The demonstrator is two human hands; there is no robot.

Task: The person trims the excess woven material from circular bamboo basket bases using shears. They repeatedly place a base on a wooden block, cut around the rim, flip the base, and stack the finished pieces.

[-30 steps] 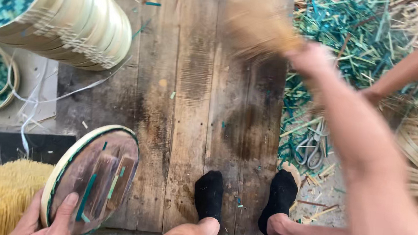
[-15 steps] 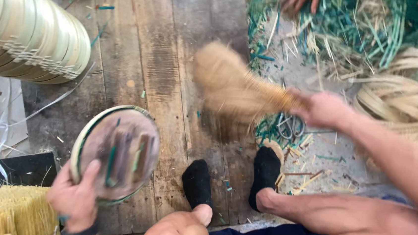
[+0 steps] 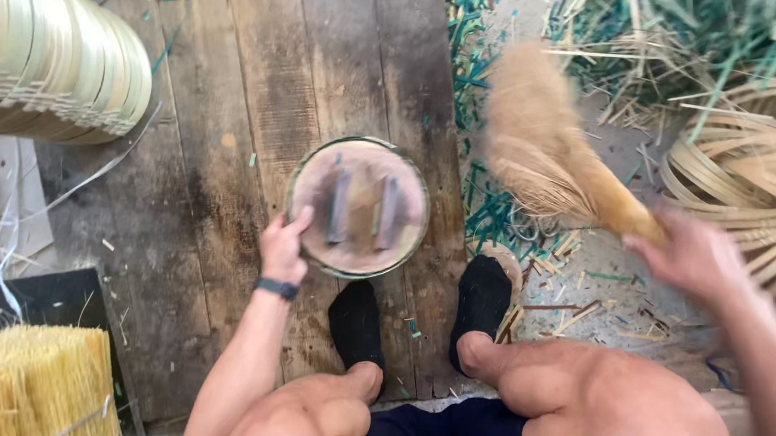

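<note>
At the centre of the frame I hold a round tray (image 3: 358, 206) tilted on the wooden floor (image 3: 229, 122), my left hand (image 3: 284, 247) clamped on its lower left rim just above my black socks (image 3: 417, 313); my right hand (image 3: 694, 256), at the right edge, is wrapped around the handle of a straw brush (image 3: 550, 152) whose blurred bristles hang in the air to the tray's right, apart from it. To brush well, I judge that I should keep the left grip firm so that the tray stays steady, and bring the bristles across its inner face, sweeping debris toward the green scraps (image 3: 481, 87) rather than the stacked hoops (image 3: 41, 52) at upper left.
</note>
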